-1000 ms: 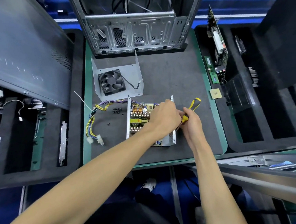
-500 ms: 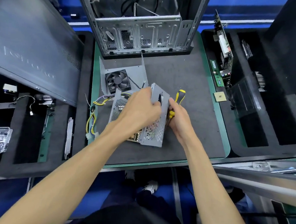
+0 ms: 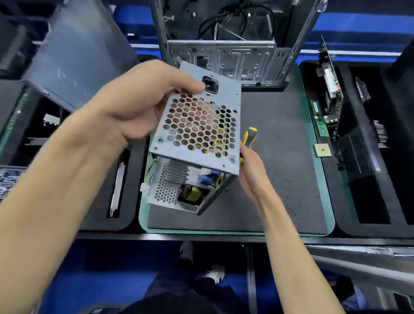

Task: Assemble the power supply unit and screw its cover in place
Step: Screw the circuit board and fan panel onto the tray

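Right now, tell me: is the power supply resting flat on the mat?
No. The left hand holds the power supply tilted above the mat.

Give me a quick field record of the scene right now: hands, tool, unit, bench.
left hand: grips the power supply at its top edge, holding it tilted above the mat
right hand: holds the screwdriver beside the unit's lower right corner
cover: not on; internal parts show through the open side
computer case: stands behind the mat
processor chip: at the mat's right edge
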`<state>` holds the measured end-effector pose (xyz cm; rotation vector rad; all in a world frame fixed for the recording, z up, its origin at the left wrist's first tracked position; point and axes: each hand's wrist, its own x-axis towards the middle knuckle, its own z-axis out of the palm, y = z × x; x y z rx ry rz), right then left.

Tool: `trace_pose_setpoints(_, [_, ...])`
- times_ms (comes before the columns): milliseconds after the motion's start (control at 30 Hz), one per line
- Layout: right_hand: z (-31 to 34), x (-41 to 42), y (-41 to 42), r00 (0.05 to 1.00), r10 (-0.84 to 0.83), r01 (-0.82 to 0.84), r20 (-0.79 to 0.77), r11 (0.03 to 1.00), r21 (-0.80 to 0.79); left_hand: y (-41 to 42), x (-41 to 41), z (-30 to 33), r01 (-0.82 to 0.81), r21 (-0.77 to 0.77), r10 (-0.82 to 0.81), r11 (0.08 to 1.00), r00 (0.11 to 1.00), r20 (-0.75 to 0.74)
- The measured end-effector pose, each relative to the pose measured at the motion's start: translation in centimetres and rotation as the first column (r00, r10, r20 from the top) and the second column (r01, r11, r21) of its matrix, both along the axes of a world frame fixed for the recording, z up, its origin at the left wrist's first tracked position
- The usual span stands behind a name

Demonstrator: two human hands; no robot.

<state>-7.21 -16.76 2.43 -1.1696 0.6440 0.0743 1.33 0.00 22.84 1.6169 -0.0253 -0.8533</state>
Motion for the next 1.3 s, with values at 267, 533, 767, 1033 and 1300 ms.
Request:
trace_pose_setpoints(267, [2.2,-2.2,0.7,0.993,0.069,-0.079,0.091,0.991,0.107,-2.1,-0.3,-0.1,0.030,-0.215,-0.067,0.976,0.983,-0.169])
trace_pose_setpoints(533, [4.7,-4.8,-0.4,0.995,0.047,-0.049,-0.086,0.999,-0.022,-5.9,-0.3,-2.6,0.059,-0.233,-0.106,0.971,0.976,-0.193])
trace_pose_setpoints(767, [2.6,-5.8,-3.6,0.967,-0.126,0.060,-0.221,0.958,-0.282,-7.6,-0.6,-8.0,0.180,-0.238,-0.225,0.954,0.958,-0.177])
trace_pose_setpoints(1033, [1.9,-4.2,-6.1,0.898,-0.440,0.427,-0.012,0.877,-0.222,-7.6,-1.3,-14.1,0.323,-0.114,-0.331,0.939,0.942,-0.061])
trace_pose_setpoints(1300, [4.3,-2.7,-6.5,0.833,-0.492,0.554,0.255,0.729,-0.403,-8.0,-1.1,-15.1,0.372,-0.118,-0.383,0.921,0.919,-0.094])
